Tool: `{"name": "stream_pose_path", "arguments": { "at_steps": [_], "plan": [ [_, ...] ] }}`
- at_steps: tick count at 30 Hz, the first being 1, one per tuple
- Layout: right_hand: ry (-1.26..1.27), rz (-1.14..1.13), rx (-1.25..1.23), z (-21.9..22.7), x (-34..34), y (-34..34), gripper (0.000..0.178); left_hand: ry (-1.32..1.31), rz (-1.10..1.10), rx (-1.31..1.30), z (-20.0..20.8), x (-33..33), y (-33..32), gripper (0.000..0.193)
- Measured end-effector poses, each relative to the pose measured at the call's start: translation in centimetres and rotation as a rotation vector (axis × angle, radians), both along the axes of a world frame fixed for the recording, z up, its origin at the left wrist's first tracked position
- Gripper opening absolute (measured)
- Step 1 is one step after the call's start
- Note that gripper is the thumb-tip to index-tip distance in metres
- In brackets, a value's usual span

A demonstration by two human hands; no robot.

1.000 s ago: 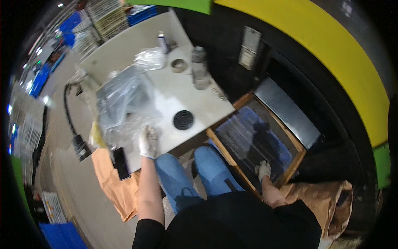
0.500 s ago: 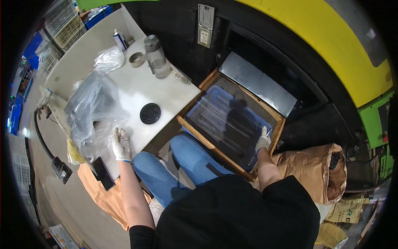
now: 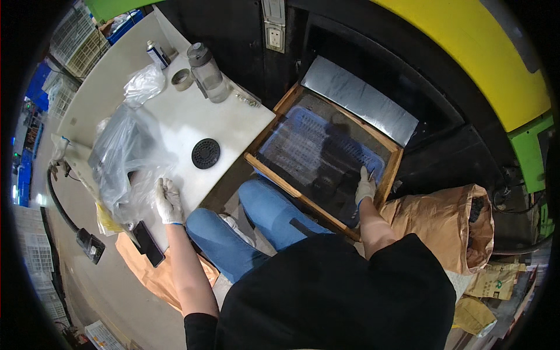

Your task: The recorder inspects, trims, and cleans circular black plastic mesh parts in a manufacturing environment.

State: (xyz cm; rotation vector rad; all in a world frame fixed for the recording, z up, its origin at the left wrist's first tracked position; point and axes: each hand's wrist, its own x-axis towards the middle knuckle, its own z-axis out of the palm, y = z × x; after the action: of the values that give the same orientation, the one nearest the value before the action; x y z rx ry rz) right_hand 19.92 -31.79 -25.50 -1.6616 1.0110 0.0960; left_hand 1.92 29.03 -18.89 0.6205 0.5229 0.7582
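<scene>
My right hand point(image 3: 366, 186), in a white glove, is closed at the right edge of a blue mesh basket point(image 3: 303, 119), with its rim seemingly between thumb and fingers. Inside a wooden frame point(image 3: 274, 175), the basket lies with dark material over part of its mesh. My left hand point(image 3: 168, 202), gloved too, rests at the near edge of the white table point(image 3: 192, 178) with fingers curled together. Nothing shows in it. Beside it lies a clear plastic bag point(image 3: 125, 151). A round black slotted disc point(image 3: 206, 153) sits on the table, to the right of the bag.
A grey water bottle point(image 3: 210, 76), a tape roll point(image 3: 182, 80) and a spray can point(image 3: 156, 53) stand at the table's back. A phone point(image 3: 149, 245) lies near my left wrist. Right of the frame is an open brown paper sack point(image 3: 431, 224). A metal chute point(image 3: 359, 102) slopes behind the frame.
My right hand has shifted slightly toward me and left against the wooden frame. The basket's streaky blur has given way to a clearer mesh. My left hand stays in place.
</scene>
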Motion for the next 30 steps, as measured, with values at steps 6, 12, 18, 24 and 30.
{"name": "stream_pose_path", "arguments": {
  "at_steps": [6, 12, 18, 24, 30],
  "plan": [
    [0.155, 0.581, 0.064, 2.3, -1.5, 2.3, 0.069, 0.036, 0.026, 0.026, 0.7, 0.1, -0.7, 0.03],
    [0.166, 0.7, 0.169, 4.1, -2.3, 6.1, 0.056, 0.309, 0.017, 0.12, 3.6, 0.4, -3.7, 0.032],
    [-0.106, 0.557, 0.379, 9.0, 0.7, 9.1, 0.05, 0.108, -0.187, 0.255, 9.9, 3.0, -9.0, 0.03],
    [-0.287, 0.794, 1.068, 16.1, 1.9, 11.9, 0.055, 0.186, -0.665, 0.405, 11.8, 5.4, -18.7, 0.046],
    [-1.329, 1.375, -1.25, 17.6, -1.1, 14.1, 0.034, -0.097, -0.953, -0.072, 12.3, 6.9, -24.2, 0.074]
  ]
}}
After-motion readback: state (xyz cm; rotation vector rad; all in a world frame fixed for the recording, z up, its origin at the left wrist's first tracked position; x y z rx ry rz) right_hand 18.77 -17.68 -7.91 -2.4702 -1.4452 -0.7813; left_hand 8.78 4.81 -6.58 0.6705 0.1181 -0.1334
